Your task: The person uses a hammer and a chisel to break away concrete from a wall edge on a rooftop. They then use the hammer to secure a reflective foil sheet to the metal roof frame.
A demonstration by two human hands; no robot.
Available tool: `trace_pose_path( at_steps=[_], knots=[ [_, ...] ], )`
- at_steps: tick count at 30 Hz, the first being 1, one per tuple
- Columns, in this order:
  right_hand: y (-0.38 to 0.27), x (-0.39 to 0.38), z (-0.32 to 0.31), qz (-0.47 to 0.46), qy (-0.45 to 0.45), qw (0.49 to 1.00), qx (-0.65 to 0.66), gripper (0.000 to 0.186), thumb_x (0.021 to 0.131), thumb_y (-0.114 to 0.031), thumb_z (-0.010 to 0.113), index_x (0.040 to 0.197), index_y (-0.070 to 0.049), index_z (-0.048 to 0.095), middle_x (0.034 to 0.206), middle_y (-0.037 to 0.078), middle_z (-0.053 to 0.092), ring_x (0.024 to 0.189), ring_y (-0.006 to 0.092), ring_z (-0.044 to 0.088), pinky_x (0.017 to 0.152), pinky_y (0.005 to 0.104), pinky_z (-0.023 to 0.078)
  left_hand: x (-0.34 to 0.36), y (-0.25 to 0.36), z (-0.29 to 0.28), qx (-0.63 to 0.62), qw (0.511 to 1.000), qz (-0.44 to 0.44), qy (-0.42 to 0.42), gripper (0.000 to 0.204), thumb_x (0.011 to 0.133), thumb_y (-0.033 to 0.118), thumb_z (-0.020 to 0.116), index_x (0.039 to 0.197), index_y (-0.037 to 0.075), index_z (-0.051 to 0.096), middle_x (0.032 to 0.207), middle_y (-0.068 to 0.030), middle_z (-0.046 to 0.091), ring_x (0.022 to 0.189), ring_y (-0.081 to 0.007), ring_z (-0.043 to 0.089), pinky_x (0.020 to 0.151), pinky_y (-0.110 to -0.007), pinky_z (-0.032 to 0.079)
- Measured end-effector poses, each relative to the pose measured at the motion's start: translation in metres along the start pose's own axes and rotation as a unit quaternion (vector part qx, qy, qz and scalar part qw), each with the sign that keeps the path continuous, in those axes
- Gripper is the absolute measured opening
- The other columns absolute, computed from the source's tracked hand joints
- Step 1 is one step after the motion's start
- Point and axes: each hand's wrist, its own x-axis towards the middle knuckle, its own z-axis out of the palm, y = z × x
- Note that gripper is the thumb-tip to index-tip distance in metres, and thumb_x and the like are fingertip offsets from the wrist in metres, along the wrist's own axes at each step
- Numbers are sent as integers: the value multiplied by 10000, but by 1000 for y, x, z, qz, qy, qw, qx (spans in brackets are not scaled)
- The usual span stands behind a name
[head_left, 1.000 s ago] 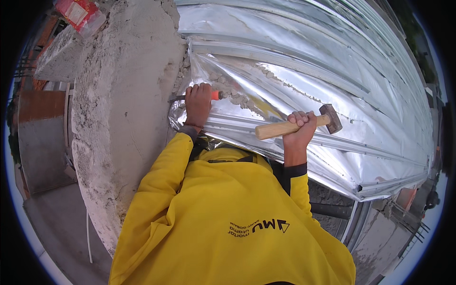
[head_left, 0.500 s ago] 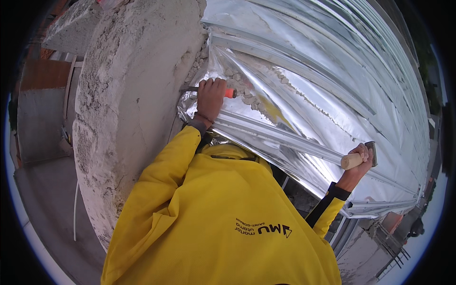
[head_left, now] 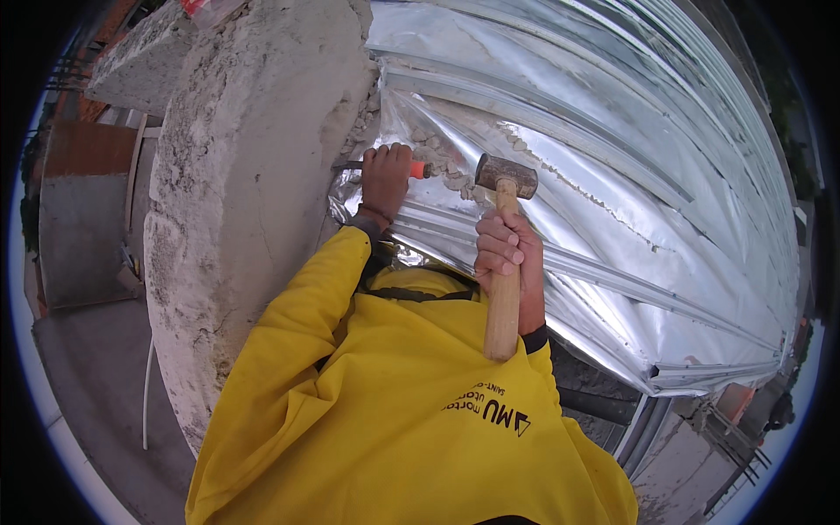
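My left hand (head_left: pixel 386 181) is closed round the orange-red grip of a chisel (head_left: pixel 418 170). Its dark metal shaft points left, toward the edge of the rough concrete wall (head_left: pixel 236 175); I cannot make out whether the tip touches it. In my right hand (head_left: pixel 506 249) is a hammer (head_left: pixel 505 179) with a blocky, worn steel head and a pale wooden handle, gripped partway down. The hammer head stands a short way right of the chisel's end, apart from it. Broken mortar bits (head_left: pixel 446 175) lie on the silver foil just past my left hand.
Shiny foil sheeting (head_left: pixel 604 245) with metal battens (head_left: pixel 542 109) spreads to the right. A concrete block (head_left: pixel 140 61) sits at the upper left, with red plastic (head_left: pixel 206 9) near it. Lower down on the left is a grey surface (head_left: pixel 96 376) with a thin white pipe (head_left: pixel 148 398).
My right hand has swung the hammer from the far right in toward the chisel, its head now upright. My left hand with the chisel has barely moved.
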Motion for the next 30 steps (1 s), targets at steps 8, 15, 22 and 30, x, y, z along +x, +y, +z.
trace_pose_path(
  at_steps=[8, 15, 22, 30],
  knots=[
    [-188, -167, 34, -482, -80, 869, -81, 289, 958, -147, 443, 679, -108, 377, 552, -10, 381, 485, 104, 398, 500, 257, 415, -2, 6, 0, -20, 1000, -12, 10, 174, 781, 85, 599, 949, 96, 553, 907, -54, 564, 905, -226, 557, 837, -381, 400],
    [-97, -24, -16, -496, 62, 853, -152, 369, 1020, -241, 402, 661, -164, 366, 527, -53, 345, 444, 89, 359, 468, 265, 394, -2, 5, 6, -9, 999, -3, 33, 153, 798, 83, 575, 948, 99, 556, 893, -55, 566, 899, -221, 561, 823, -384, 398],
    [3, -1, -50, 36, 10, 999, 25, 199, 1012, -150, 463, 830, -70, 453, 656, -9, 433, 492, 84, 431, 451, 268, 396, -2, -2, 4, -13, 1000, -6, 8, 287, 709, 75, 664, 972, 84, 550, 904, -68, 569, 908, -244, 569, 820, -396, 382],
    [-148, -142, -25, -371, -72, 923, -78, 293, 1017, -138, 388, 729, -86, 385, 610, 11, 392, 495, 105, 400, 499, 263, 411, -5, 0, 3, -12, 1000, -5, 17, 198, 748, 61, 614, 932, 94, 548, 890, -65, 561, 889, -231, 556, 814, -386, 377]
  ],
)
